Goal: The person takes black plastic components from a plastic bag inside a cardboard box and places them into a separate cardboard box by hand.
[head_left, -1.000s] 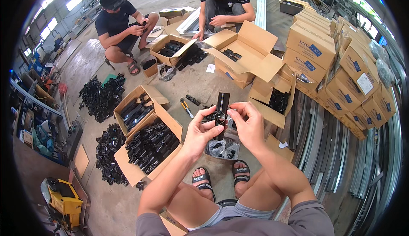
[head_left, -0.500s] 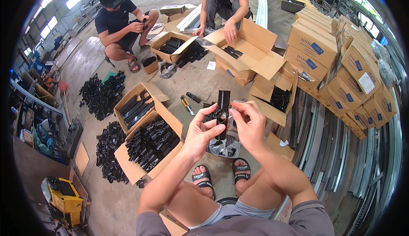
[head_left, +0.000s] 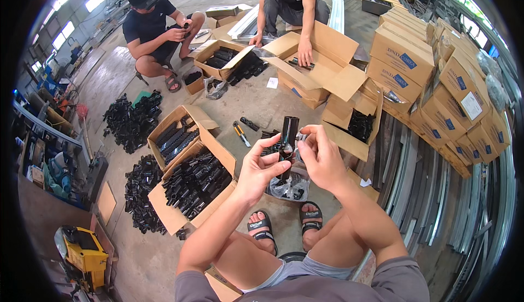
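Upright in front of me is a glossy black tubular part (head_left: 291,129) with a round fitting at its middle. My left hand (head_left: 257,172) is closed on its lower half, thumb in front. At the part's right side, the thumb and fingers of my right hand (head_left: 323,163) are pinched together; whatever lies between them is too small to make out. Below both hands, a tub lined with a clear plastic bag (head_left: 291,188) contains small black pieces. An open carton (head_left: 232,163) full of similar black parts stands to the left of my left forearm.
Black parts lie in heaps (head_left: 131,119) on the floor at left. A yellow-handled cutter (head_left: 240,133) lies ahead. Two people crouch beyond, one reaching into an open carton (head_left: 341,78). Stacked cartons (head_left: 401,56) and long metal profiles (head_left: 409,193) are on the right.
The black part has turned slightly in my hands, showing more of its rounded side. The far person's hand has reached deeper into the open carton.
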A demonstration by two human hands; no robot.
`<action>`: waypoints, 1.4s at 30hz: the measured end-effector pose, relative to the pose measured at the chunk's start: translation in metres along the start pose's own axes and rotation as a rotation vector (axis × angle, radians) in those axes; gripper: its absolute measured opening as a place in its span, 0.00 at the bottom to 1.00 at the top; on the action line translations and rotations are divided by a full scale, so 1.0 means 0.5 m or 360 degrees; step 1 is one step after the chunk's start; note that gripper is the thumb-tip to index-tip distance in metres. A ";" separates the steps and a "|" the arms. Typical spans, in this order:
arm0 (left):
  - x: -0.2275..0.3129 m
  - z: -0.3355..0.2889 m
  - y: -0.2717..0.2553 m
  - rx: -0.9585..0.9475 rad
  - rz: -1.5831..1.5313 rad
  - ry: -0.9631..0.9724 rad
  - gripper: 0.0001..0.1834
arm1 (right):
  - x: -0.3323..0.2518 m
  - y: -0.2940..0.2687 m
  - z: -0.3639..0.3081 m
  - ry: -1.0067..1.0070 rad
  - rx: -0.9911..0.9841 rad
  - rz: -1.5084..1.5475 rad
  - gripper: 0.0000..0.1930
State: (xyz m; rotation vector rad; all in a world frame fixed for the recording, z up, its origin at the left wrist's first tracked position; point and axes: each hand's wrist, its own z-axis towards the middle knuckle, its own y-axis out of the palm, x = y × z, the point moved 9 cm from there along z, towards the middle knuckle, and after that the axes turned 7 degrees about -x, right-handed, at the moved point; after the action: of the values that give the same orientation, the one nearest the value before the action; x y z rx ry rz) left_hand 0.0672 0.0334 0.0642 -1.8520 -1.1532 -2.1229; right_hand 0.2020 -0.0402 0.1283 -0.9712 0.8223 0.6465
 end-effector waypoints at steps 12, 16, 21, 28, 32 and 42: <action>-0.004 0.003 -0.004 -0.0008 0.0023 0.0002 0.33 | 0.005 0.017 0.004 -0.0008 -0.0048 0.0018 0.08; 0.000 0.003 -0.002 0.0007 0.0067 -0.0019 0.33 | 0.008 0.012 0.008 -0.0206 0.0086 -0.0195 0.08; -0.003 0.000 -0.004 -0.0009 0.0039 -0.0024 0.33 | -0.002 0.014 0.004 -0.0033 0.0033 -0.0023 0.10; -0.006 0.002 -0.003 -0.0017 0.0077 -0.0029 0.33 | 0.080 -0.003 0.005 0.0244 0.0043 0.0274 0.13; -0.023 0.001 -0.019 -0.0119 0.0426 -0.0038 0.32 | 0.076 0.022 0.023 0.0249 -0.0220 0.0578 0.18; -0.032 0.014 -0.044 0.0121 0.0635 -0.0064 0.31 | 0.058 0.007 0.006 0.0044 -0.0217 0.0046 0.19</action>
State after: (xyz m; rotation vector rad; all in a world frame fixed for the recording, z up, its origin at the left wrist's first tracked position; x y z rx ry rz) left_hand 0.0652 0.0470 0.0397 -1.9058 -0.7753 -1.8047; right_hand 0.2160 -0.0326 0.1035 -1.0952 0.8260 0.7229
